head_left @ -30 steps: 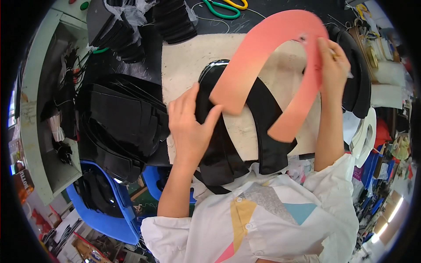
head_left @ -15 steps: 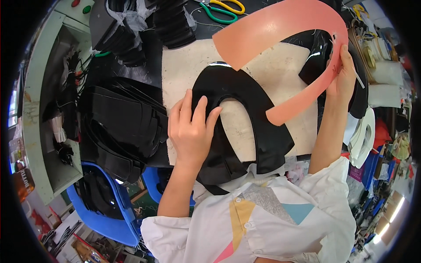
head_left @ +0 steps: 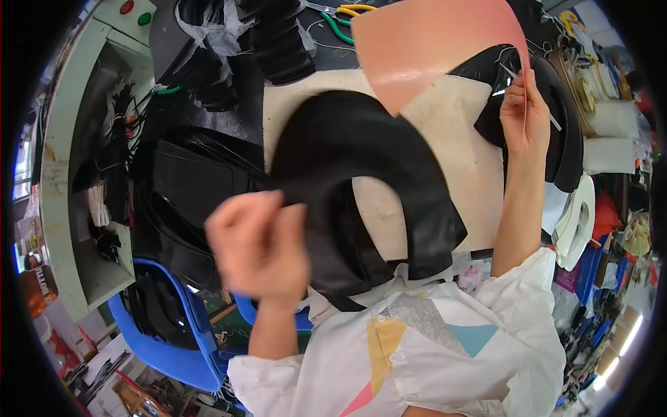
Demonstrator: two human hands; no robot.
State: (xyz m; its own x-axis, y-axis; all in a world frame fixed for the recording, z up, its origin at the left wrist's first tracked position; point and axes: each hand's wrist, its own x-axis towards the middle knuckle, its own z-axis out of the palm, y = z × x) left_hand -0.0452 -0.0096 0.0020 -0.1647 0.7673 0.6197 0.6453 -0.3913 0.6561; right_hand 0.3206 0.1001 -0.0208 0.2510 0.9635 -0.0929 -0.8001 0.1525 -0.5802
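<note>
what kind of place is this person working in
Probably a small workshop where flat sheet material is cut or assembled, though the product isn't clear: stacked black pieces on a dark worktable, a scissors-like tool with yellow and green handles, and a curved pink sheet in the right hand.

Cluttered workshop, stacks of black cut pieces, hand tools, red and green push buttons

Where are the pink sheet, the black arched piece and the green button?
Pink sheet (head_left: 439,43): head view, on its broad part.
Black arched piece (head_left: 354,131): head view, on its curved top.
Green button (head_left: 144,19): head view, on its round face.
</note>
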